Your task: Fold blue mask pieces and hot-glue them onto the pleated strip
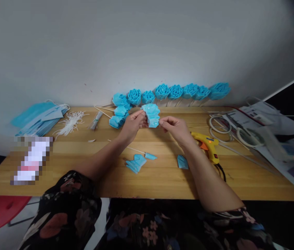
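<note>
Between my two hands, above the table, is a blue pleated strip of mask fabric (150, 114) with folded, zigzag edges. My left hand (136, 121) pinches its left side with thumb and fingers. At its lower right edge, the closed fingertips of my right hand (174, 126) grip the strip. Below lie a folded blue piece (136, 163) and a thin stick tipped with a small blue roll (150, 156). Another small blue folded piece (182, 162) rests beside my right forearm. A yellow hot glue gun (209, 147) with an orange trigger lies just right of that arm.
Several blue fabric roses (176, 91) on sticks lean along the wall. Blue face masks (41, 118), white elastic loops (72, 123) and a bundle of wire (95, 121) are at left, near a pixelated object (32, 161). Cables (219, 125) and papers (274, 149) fill the right end.
</note>
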Available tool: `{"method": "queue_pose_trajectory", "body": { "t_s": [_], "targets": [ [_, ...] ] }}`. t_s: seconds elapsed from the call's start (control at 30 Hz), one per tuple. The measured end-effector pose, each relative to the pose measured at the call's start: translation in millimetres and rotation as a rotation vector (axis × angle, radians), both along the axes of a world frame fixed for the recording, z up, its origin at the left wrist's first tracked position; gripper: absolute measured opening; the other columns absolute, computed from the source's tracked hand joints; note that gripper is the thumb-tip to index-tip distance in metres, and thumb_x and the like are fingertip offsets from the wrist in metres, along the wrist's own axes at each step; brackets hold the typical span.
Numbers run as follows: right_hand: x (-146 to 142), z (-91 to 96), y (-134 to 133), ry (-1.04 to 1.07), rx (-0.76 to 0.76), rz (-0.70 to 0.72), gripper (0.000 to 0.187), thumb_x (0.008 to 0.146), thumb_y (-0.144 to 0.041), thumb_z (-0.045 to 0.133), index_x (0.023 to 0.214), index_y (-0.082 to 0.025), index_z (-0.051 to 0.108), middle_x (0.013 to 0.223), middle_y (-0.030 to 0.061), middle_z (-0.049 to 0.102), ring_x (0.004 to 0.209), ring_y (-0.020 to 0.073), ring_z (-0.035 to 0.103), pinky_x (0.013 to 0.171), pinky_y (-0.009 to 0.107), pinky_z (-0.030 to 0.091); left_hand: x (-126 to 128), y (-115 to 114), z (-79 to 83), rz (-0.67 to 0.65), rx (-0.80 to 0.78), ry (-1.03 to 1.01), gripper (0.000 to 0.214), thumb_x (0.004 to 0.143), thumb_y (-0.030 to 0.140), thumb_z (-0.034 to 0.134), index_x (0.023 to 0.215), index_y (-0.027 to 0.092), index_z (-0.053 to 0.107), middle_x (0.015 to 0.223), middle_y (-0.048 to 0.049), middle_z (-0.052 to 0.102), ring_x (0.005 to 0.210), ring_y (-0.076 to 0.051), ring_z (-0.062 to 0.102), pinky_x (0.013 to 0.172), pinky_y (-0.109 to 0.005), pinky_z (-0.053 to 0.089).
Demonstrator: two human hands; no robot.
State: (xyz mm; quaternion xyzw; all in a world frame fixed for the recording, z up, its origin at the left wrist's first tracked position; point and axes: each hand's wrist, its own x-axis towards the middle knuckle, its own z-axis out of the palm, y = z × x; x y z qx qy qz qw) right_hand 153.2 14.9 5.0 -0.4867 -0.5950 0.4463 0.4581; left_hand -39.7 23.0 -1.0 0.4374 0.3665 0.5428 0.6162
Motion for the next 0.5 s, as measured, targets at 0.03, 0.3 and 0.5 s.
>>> {"method": "queue_pose_trajectory", "body": {
  "t_s": [0.03,0.3,0.5],
  "targets": [
    [0.0,-0.1,0.2,0.004,-0.006,-0.003,0.032,0.07,-0.051,0.076,0.073,-0.019,0.073,0.06,-0.0019,0.06,0.057,0.0111,0.047,0.058,0.028,0.038,0.4,0.0,-0.6,-0.01,-0.008,-0.01,0.039,0.083,0.049,0.078,0.101,0.015,0.071,0.081,-0.0037,0.073,0.071,-0.013,0.069,0.069,-0.025,0.054],
    [-2.0,2.9,-1.4,0.019,-0.015,-0.015,0.031,0.069,-0.05,0.074,0.072,-0.019,0.072,0.059,-0.0025,0.058,0.056,0.0112,0.046,0.058,0.029,0.037,1.7,-0.6,0.0,-0.091,-0.041,-0.118,0.044,0.083,0.046,0.077,0.111,0.014,0.07,0.095,-0.0103,0.079,0.09,-0.021,0.075,0.081,-0.032,0.058],
    [-4.2,3.4,-2.3,0.029,-0.028,-0.019,0.03,0.069,-0.05,0.073,0.07,-0.019,0.071,0.061,-0.0023,0.058,0.056,0.0113,0.045,0.058,0.029,0.036,3.5,-2.1,0.6,-0.061,-0.025,-0.073,0.054,0.072,0.045,0.087,0.114,0.015,0.07,0.097,-0.0082,0.079,0.094,-0.021,0.076,0.087,-0.034,0.057]
  ]
}}
